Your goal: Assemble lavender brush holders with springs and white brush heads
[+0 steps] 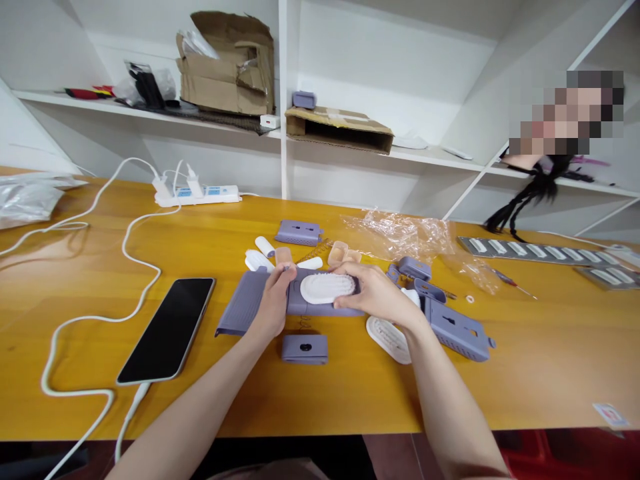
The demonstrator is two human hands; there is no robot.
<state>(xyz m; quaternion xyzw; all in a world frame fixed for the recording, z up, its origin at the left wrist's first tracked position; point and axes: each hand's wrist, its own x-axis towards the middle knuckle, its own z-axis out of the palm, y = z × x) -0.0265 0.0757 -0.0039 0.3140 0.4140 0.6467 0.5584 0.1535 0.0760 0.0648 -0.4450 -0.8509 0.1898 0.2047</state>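
The person's right grip (365,288) is closed around the right end of a white oval (327,288), its thumb at the near edge and its fingers curled over the far side. The oval's rough, bristly side faces up, and it lies over a long purple case (300,309); whether the two touch cannot be told. The left grip (277,293) clasps the case to the left of the oval, thumb and fingers drawn together on it.

Left of the left grip, a ribbed panel (240,307) slants toward the table (540,373). Below the grips, a spring (305,323) shows at the near edge of the case, with a purple block (305,355) just nearer the person. A second oval (385,337) lies beside the right forearm, partly hidden by it, and another case (457,329) sits to the right.

Just beyond the left grip stands a pinkish cup (283,256); farther back is a purple cover (299,232). Clear wrap (400,233) lies crumpled beyond the right grip, and a screwdriver (505,277) well to its right. Left of the left grip, well apart, lies a phone (167,330) with a white cable (131,410) plugged in.
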